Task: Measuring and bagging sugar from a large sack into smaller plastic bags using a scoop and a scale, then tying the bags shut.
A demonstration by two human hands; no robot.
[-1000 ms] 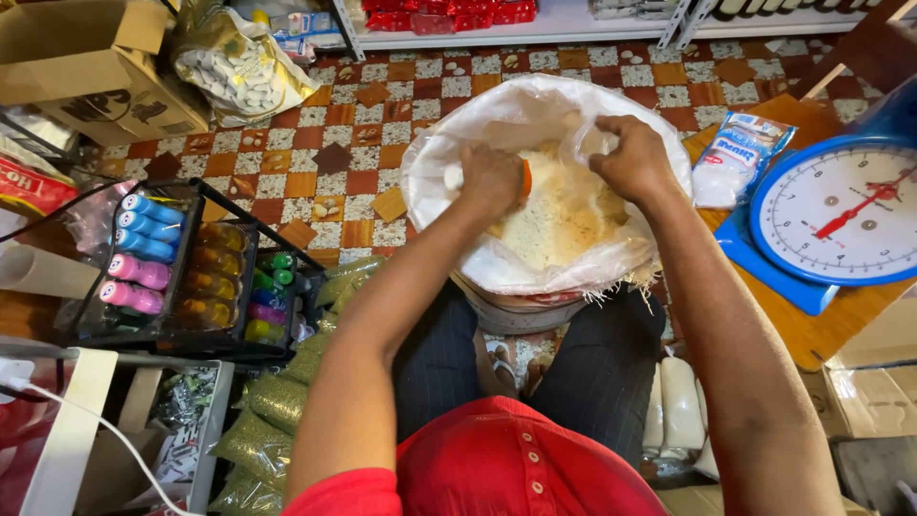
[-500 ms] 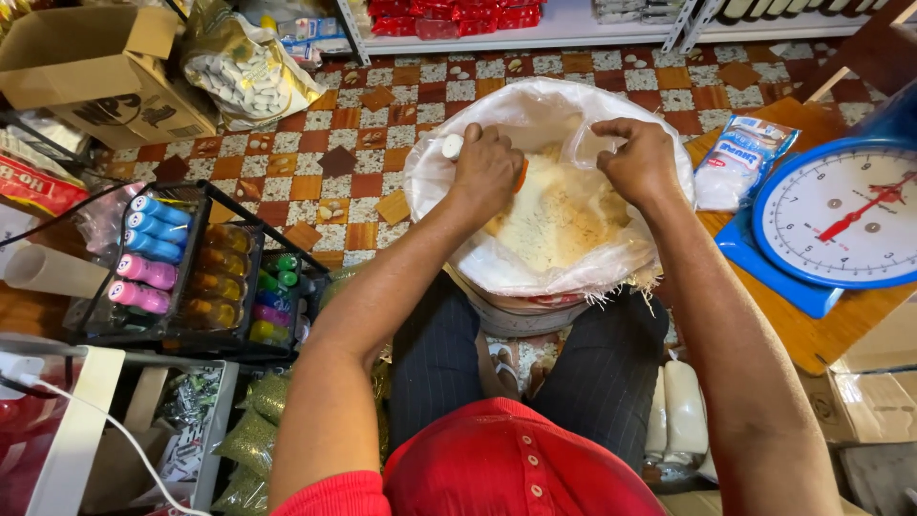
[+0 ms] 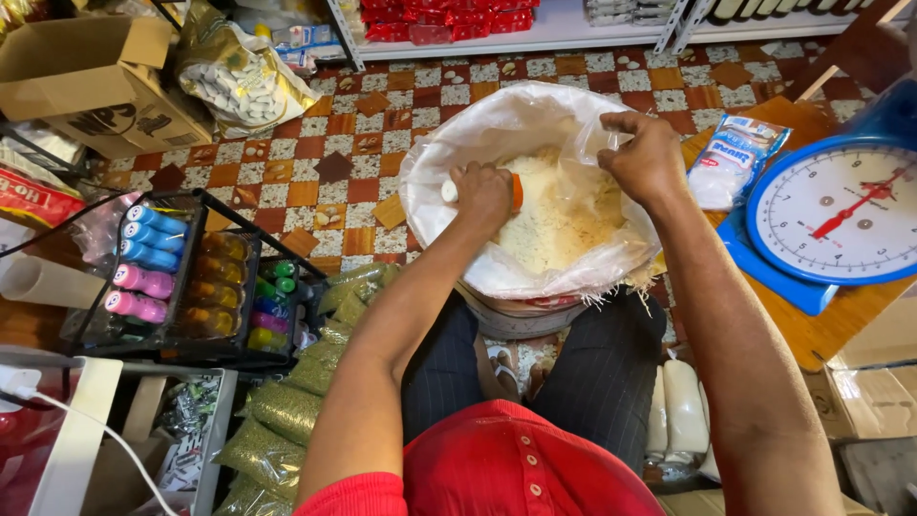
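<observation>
The scene is brightly and evenly lit from overhead, with only soft shadows beneath the arms. Mild glare sits on the clear plastic sack and the scale face. Wide-angle distortion bends shelves at the edges; focus is sharp throughout.

Both bare arms reach forward and down from the near edge. The left hand is curled into a closed fist, knuckles up. The right hand sits farther and to the right, fingers bent in a pinch, wrist slightly raised.
</observation>
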